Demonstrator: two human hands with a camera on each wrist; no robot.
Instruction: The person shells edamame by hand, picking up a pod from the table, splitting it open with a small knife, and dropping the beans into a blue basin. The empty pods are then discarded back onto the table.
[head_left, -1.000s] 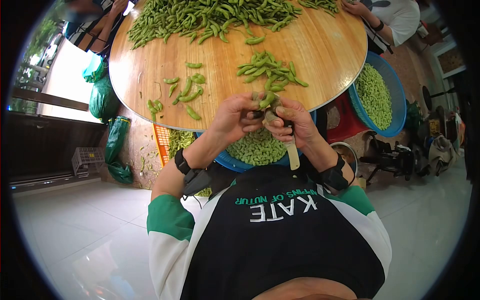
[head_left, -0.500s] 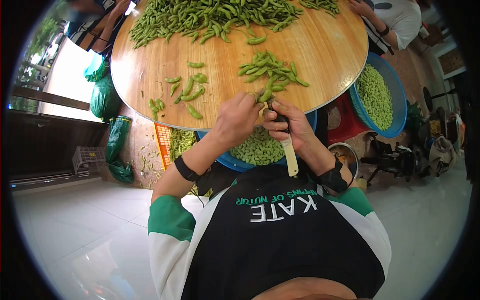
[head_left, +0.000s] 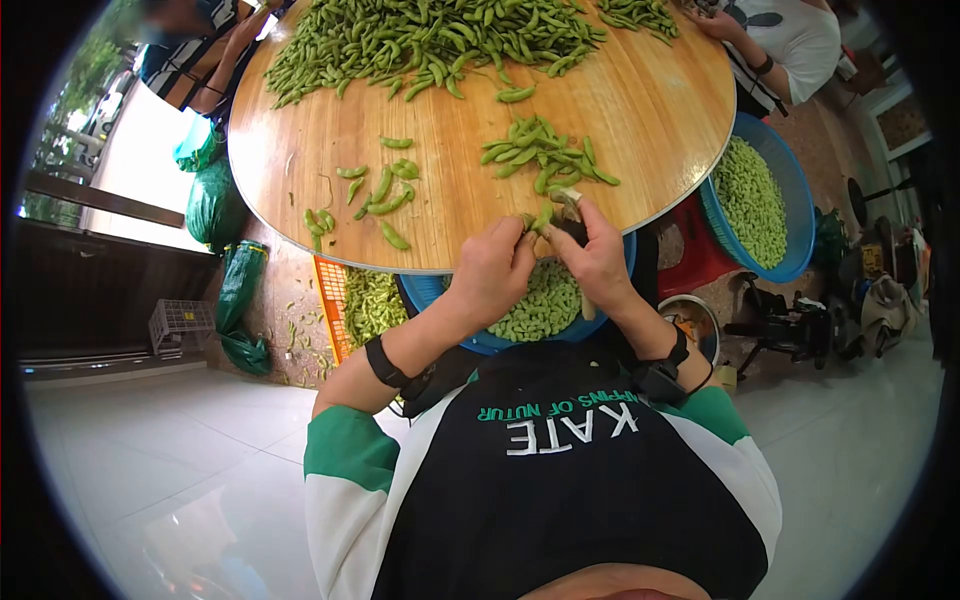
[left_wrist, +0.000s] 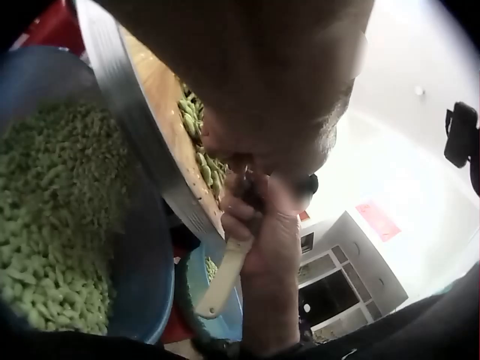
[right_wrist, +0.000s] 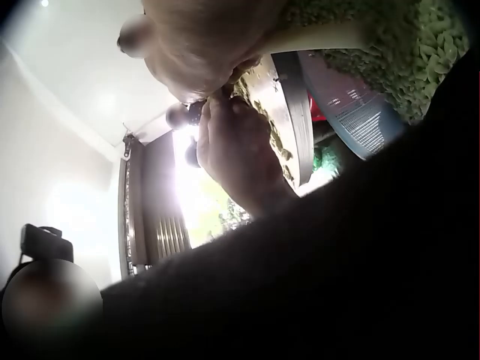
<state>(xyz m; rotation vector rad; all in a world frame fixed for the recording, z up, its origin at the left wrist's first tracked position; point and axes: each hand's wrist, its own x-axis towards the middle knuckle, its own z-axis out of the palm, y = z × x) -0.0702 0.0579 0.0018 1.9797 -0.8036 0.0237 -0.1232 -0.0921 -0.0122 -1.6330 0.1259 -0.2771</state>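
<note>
At the near table edge, my left hand (head_left: 492,262) pinches a green soybean pod (head_left: 543,218) between thumb and fingers. Facing it, my right hand (head_left: 598,262) brings its thumb against the same pod. The right fingers curl round a tool whose cream handle (left_wrist: 225,277) with a hole at its end sticks out below the palm; its working end is hidden in the hand. Directly under both hands stands a blue basin (head_left: 420,292) holding shelled green beans. A small heap of pods (head_left: 545,155) lies just beyond the hands on the wooden table (head_left: 440,190).
A large pile of pods (head_left: 430,40) covers the table's far side, and several loose pods (head_left: 385,190) lie at left. Another blue basin (head_left: 803,225) of beans stands at right, an orange basket (head_left: 328,300) at lower left. Other people's hands (head_left: 715,22) show across the table.
The right hand has turned, so the cream handle now shows less in the head view. Both hands stay together at the pod. The head view has shifted slightly.
</note>
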